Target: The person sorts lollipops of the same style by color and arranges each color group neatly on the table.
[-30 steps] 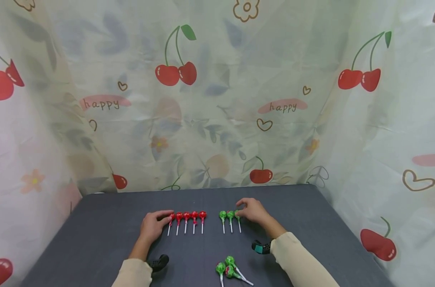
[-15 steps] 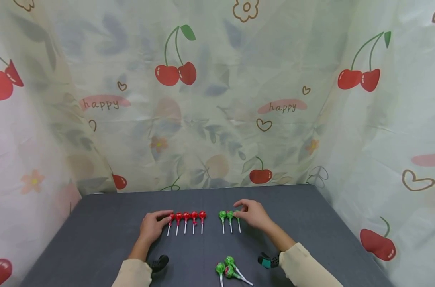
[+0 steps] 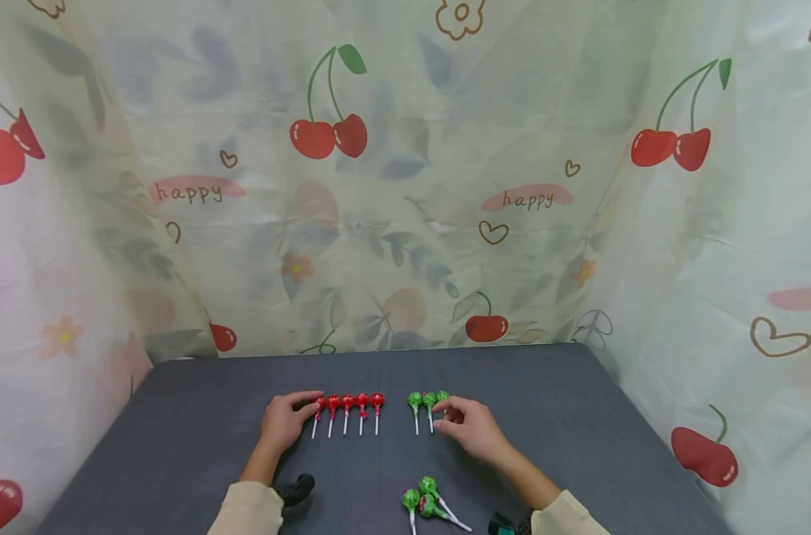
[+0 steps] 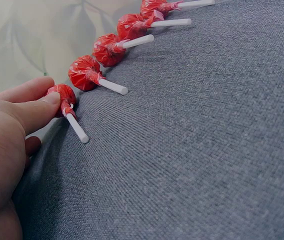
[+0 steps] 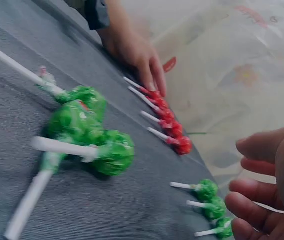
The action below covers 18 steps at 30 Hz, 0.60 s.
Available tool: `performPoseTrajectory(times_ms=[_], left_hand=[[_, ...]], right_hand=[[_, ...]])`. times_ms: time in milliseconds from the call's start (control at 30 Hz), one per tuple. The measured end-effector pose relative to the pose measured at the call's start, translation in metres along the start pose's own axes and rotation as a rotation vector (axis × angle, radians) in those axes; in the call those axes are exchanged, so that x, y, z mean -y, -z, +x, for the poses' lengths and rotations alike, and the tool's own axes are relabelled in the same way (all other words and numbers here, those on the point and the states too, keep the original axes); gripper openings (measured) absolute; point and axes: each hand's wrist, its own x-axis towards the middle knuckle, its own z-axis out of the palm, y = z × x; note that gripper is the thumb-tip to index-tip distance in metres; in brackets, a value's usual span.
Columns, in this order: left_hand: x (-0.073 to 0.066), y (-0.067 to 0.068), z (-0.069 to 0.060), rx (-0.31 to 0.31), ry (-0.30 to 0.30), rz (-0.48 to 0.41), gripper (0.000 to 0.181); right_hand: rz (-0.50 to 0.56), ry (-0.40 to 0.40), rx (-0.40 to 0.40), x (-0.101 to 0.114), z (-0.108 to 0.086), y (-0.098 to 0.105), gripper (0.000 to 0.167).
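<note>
My left hand [image 3: 284, 425] pinches the candy end of the leftmost red lollipop [image 4: 68, 95] between thumb and forefinger; its white stick stays uncovered. That lollipop lies at the end of a row of several red lollipops [image 3: 348, 402], sticks toward me. To the right, 3 green lollipops [image 3: 415, 400] form a second row. Beside its right end hovers my right hand [image 3: 474, 429], fingers loosely bent and holding nothing; in the head view it covers most of the rightmost green lollipop's stick. Nearer to me, 3 more green lollipops [image 5: 77, 122] lie in a loose, overlapping pile.
A dark grey cloth [image 3: 178, 446] covers the table. Printed curtains [image 3: 405, 186] with cherries hang behind it and at both sides. Black devices are strapped at both wrists, below the cream sleeves [image 3: 248, 511].
My right hand has let go of the rightmost green lollipop in the row and drawn back toward me, a little to the right. My left hand has stayed put on the red lollipop.
</note>
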Motion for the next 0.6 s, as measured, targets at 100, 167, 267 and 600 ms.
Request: performPoseTrajectory(times_ms=[100, 167, 267, 600], left_hand=[[0.0, 0.0, 0.001, 0.0, 0.009, 0.005, 0.024], [0.0, -0.001, 0.001, 0.0, 0.014, 0.006, 0.024], [0.0, -0.001, 0.0, 0.001, 0.019, 0.007, 0.024], [-0.001, 0.001, -0.001, -0.003, -0.008, -0.001, 0.024]], right_hand=[[0.051, 0.041, 0.085, 0.001, -0.006, -0.002, 0.025], [0.075, 0.06, 0.163, 0.001, -0.011, -0.004, 0.028], [0.099, 0.052, 0.283, 0.0, -0.016, -0.008, 0.031], [0.118, 0.176, 0.508, -0.002, -0.023, -0.013, 0.03]])
